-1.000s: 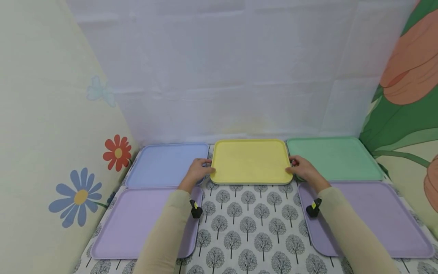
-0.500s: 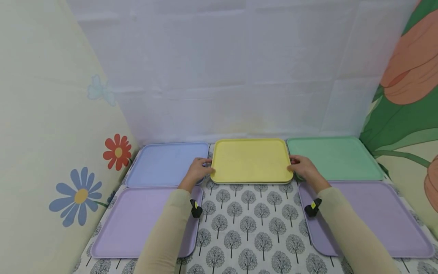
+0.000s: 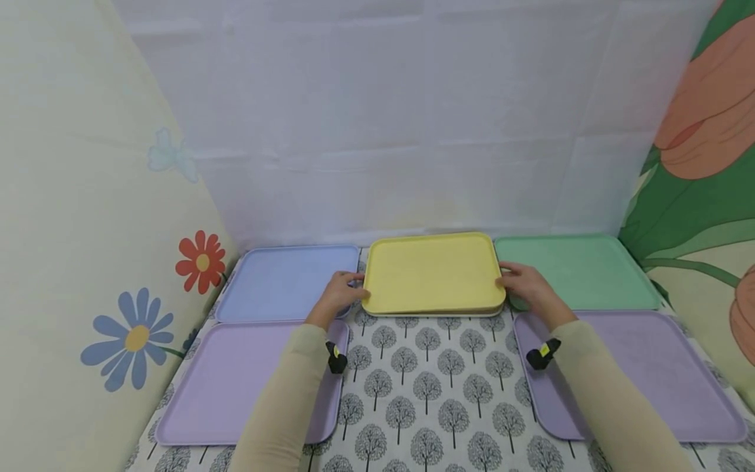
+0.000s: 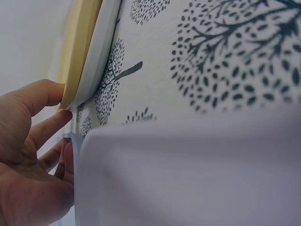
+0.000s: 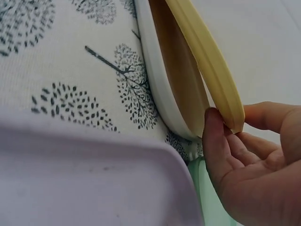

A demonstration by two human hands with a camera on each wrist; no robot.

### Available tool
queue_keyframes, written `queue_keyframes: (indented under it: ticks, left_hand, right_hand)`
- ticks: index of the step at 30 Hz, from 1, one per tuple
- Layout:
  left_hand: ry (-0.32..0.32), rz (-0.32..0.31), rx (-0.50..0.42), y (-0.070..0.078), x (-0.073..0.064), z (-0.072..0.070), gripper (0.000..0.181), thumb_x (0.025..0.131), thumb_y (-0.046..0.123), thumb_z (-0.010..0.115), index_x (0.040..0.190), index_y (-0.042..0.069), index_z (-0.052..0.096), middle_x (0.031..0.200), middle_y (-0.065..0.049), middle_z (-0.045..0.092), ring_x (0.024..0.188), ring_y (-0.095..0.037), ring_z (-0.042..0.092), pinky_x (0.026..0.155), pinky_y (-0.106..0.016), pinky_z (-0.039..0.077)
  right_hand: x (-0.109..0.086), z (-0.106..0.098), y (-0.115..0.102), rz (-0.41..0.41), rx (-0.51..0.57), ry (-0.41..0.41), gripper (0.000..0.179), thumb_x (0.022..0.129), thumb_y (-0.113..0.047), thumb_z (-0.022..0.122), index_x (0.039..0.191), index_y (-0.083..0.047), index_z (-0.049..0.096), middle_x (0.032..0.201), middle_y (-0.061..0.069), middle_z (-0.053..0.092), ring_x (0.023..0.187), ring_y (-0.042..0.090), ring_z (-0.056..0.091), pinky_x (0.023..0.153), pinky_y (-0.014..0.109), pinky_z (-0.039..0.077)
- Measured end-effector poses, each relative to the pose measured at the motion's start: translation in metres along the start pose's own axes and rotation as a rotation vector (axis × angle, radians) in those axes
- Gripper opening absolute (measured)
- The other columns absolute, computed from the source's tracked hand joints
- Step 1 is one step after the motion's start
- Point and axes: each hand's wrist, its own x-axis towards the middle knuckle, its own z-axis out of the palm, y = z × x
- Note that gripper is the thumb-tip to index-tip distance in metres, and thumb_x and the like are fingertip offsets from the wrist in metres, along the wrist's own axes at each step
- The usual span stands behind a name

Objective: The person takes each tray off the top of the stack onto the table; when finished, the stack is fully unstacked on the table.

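Observation:
A yellow tray (image 3: 433, 274) lies at the back middle in the head view, over a white tray (image 5: 155, 70) seen beneath it. My left hand (image 3: 340, 295) pinches the yellow tray's left edge, which stays close against the white tray in the left wrist view. At the opposite edge my right hand (image 3: 529, 290) grips the yellow tray between thumb and fingers. That side is tilted up, and the right wrist view shows a shaded gap between the two trays. What the white tray holds, if anything, is hidden.
A blue tray (image 3: 289, 282) is at the back left, a green tray (image 3: 580, 272) at the back right. Lilac trays (image 3: 230, 387) (image 3: 649, 380) lie in front of them, under my forearms. The tree-patterned cloth (image 3: 427, 393) covers the table, and a white sheet (image 3: 383, 131) hangs behind.
The yellow tray's right side has risen off the white tray, with my right hand moving slightly up. My left hand has stayed almost still at the left edge.

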Motion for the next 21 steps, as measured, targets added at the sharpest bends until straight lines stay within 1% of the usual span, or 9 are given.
queue_keyframes:
  ticks: [5, 9, 13, 16, 18, 21]
  left_hand:
    - [-0.018, -0.014, -0.012, -0.0010, 0.0011, -0.0010, 0.063, 0.089, 0.023, 0.071, 0.147, 0.005, 0.053, 0.160, -0.025, 0.025, 0.138, -0.046, 0.039, 0.115, -0.055, 0.036]
    - [-0.014, 0.000, 0.004, -0.0001, 0.0000, -0.0021, 0.063, 0.088, 0.023, 0.071, 0.146, 0.004, 0.053, 0.159, -0.027, 0.026, 0.138, -0.047, 0.039, 0.116, -0.055, 0.035]
    - [-0.013, 0.016, 0.027, 0.0012, -0.0014, -0.0030, 0.063, 0.088, 0.022, 0.071, 0.145, 0.003, 0.054, 0.157, -0.028, 0.029, 0.137, -0.047, 0.041, 0.115, -0.055, 0.035]
    - [-0.022, 0.018, 0.032, 0.0014, -0.0024, -0.0035, 0.063, 0.089, 0.023, 0.070, 0.146, 0.003, 0.053, 0.158, -0.027, 0.028, 0.135, -0.047, 0.043, 0.115, -0.054, 0.036]
    - [-0.031, 0.015, 0.026, 0.0012, -0.0028, -0.0037, 0.063, 0.090, 0.024, 0.070, 0.147, 0.004, 0.052, 0.159, -0.026, 0.027, 0.135, -0.046, 0.043, 0.115, -0.054, 0.037]
    - [-0.043, 0.013, 0.012, 0.0003, -0.0034, -0.0052, 0.063, 0.092, 0.026, 0.069, 0.148, 0.004, 0.051, 0.160, -0.026, 0.026, 0.137, -0.047, 0.041, 0.116, -0.055, 0.035]
  right_hand:
    - [-0.0013, -0.0015, -0.0009, 0.058, 0.125, -0.011, 0.070, 0.099, -0.014, 0.059, 0.161, -0.010, 0.027, 0.155, 0.024, 0.043, 0.132, 0.036, 0.053, 0.103, 0.040, 0.052]
    - [-0.0002, -0.0017, 0.0002, 0.057, 0.187, -0.025, 0.070, 0.099, -0.013, 0.059, 0.161, -0.013, 0.027, 0.155, 0.023, 0.043, 0.132, 0.033, 0.053, 0.094, 0.033, 0.057]
    - [0.0002, -0.0021, -0.0006, 0.052, 0.221, -0.061, 0.069, 0.101, -0.012, 0.056, 0.162, -0.013, 0.023, 0.157, 0.023, 0.039, 0.136, 0.034, 0.049, 0.093, 0.031, 0.057]
    - [-0.0003, -0.0027, -0.0024, 0.062, 0.227, -0.067, 0.068, 0.102, -0.013, 0.056, 0.162, -0.014, 0.022, 0.157, 0.023, 0.039, 0.137, 0.034, 0.048, 0.095, 0.032, 0.056]
    - [-0.0010, -0.0029, -0.0032, 0.071, 0.236, -0.060, 0.068, 0.102, -0.012, 0.056, 0.162, -0.015, 0.023, 0.156, 0.024, 0.040, 0.134, 0.033, 0.052, 0.095, 0.032, 0.057]
    - [-0.0030, -0.0022, -0.0042, 0.067, 0.246, -0.046, 0.068, 0.101, -0.010, 0.057, 0.161, -0.014, 0.026, 0.153, 0.026, 0.043, 0.118, 0.026, 0.062, 0.091, 0.030, 0.058]
